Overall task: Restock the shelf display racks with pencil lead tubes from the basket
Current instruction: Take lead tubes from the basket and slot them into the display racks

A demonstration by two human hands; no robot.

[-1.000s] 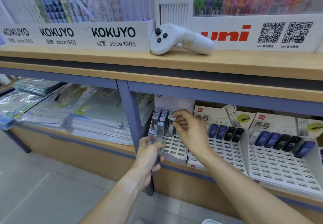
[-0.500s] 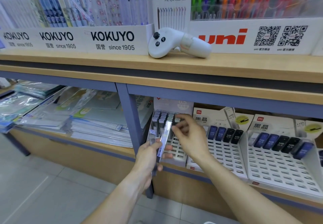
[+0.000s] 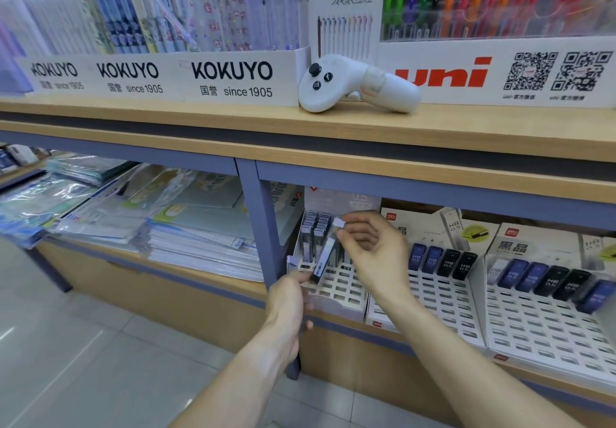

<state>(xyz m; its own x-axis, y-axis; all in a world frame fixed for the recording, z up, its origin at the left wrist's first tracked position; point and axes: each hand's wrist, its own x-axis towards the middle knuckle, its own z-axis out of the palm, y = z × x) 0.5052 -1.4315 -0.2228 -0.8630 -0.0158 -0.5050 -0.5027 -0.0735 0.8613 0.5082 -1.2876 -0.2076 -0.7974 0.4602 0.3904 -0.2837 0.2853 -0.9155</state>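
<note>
The left hand [image 3: 287,306] grips a few lead tubes [image 3: 322,260] in curled fingers, their tops pointing up toward the leftmost rack [image 3: 336,289] on the lower shelf. The right hand [image 3: 370,250] pinches one tube [image 3: 340,221] between thumb and forefinger, just above the tubes already standing in that rack's back rows. Two more racks [image 3: 443,297] to the right hold dark and blue tubes along their back rows. A white controller [image 3: 356,84] lies on the upper shelf [image 3: 200,120].
</note>
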